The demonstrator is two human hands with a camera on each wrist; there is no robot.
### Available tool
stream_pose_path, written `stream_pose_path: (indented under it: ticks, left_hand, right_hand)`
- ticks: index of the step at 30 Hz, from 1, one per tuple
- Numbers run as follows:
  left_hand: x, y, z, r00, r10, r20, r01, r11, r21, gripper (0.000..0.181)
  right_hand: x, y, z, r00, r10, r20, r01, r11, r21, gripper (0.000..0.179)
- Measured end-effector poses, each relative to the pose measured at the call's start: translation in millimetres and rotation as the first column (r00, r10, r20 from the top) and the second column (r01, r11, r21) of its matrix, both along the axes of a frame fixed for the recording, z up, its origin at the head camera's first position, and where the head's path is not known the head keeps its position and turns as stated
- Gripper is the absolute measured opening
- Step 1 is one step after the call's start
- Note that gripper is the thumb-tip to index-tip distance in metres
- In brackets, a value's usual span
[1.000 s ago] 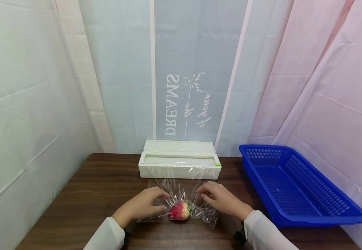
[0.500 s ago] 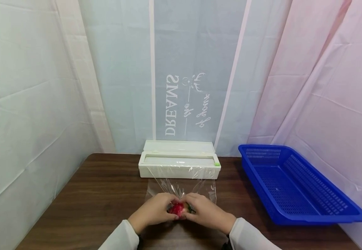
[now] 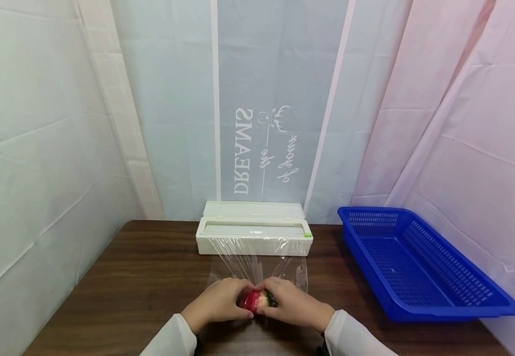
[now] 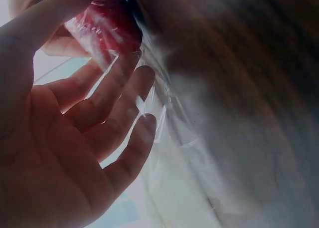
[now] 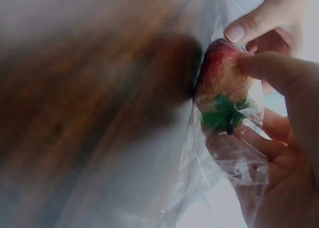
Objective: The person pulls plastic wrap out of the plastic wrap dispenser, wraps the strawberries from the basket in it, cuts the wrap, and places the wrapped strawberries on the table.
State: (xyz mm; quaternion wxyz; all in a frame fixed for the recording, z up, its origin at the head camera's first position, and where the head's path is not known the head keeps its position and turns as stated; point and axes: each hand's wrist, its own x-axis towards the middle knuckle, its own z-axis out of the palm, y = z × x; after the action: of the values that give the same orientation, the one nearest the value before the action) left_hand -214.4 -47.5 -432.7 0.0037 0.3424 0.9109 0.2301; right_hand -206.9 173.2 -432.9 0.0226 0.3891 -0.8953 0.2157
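A red and cream strawberry with green leaves sits under clear cling film between the two hands. My left hand holds its red end, thumb on the near side and fingers on the far side. My right hand grips the leafy end in the same way. In the right wrist view, the film lies snug over the strawberry and hangs in loose folds past the green leaves. The cling film runs back in taut creases to a white dispenser box with its lid raised.
A blue perforated basket stands on the right of the brown wooden table. Behind the dispenser hangs a pale cloth curtain with mirrored lettering. White cloth walls rise at both sides.
Both hands have come inward from either side of the strawberry and now hold it through the film. The film's creases toward the dispenser have become tighter, and the bunched film at right is covered.
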Motion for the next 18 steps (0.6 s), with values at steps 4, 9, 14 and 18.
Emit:
stream_pose_path:
  ticks: [4,9,14,18]
  left_hand:
    - [-2.3,0.0,0.0,1.0,-0.008,0.012,0.008,1.0,0.01,0.047]
    - [-7.9,-1.3,0.8,0.995,-0.073,0.064,0.069,0.995,0.067,0.044]
    - [-14.9,-5.8,0.4,0.984,-0.086,0.153,0.072,0.993,0.093,0.044]
    - [-18.1,-9.5,1.0,0.983,-0.049,0.176,0.034,0.996,0.086,0.045]
  right_hand:
    - [-7.1,3.2,0.8,0.997,0.029,0.067,-0.029,1.0,-0.003,0.039]
    - [-14.1,8.5,2.3,0.993,0.047,0.105,-0.046,0.999,-0.016,0.039]
    - [-20.0,10.3,1.9,0.991,0.057,0.12,-0.058,0.998,0.005,0.039]
    - [-24.9,8.4,2.0,0.987,0.068,0.146,-0.066,0.998,-0.02,0.032]
